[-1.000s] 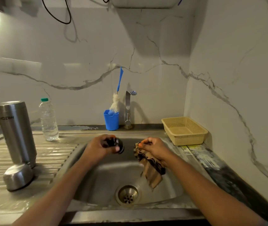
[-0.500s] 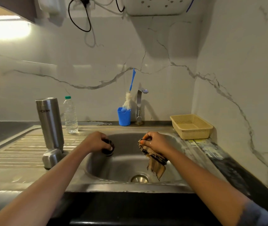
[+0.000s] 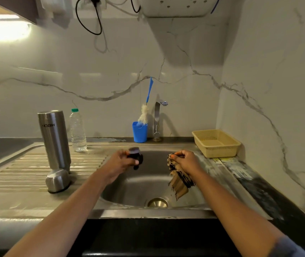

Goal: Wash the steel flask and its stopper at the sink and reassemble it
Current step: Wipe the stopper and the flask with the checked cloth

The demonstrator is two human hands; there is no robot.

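The steel flask [image 3: 55,138] stands upside down on the ribbed drainboard at the left, its steel cap [image 3: 57,180] in front of it. Over the left part of the sink bowl [image 3: 144,186], my left hand [image 3: 119,163] grips the dark stopper [image 3: 135,157]. My right hand [image 3: 185,161] is apart from it over the right part of the bowl and grips a brown and black cloth [image 3: 179,179] that hangs down into the sink.
A plastic water bottle [image 3: 77,130] stands behind the flask. A blue cup [image 3: 139,134] with a bottle brush and the tap [image 3: 157,119] are at the back of the sink. A yellow basket [image 3: 215,142] sits at the right by the wall. The drain [image 3: 157,202] is below.
The camera has risen and pulled back, so the sink looks lower and farther. My left hand has lifted the stopper a little; my right hand still holds the cloth.
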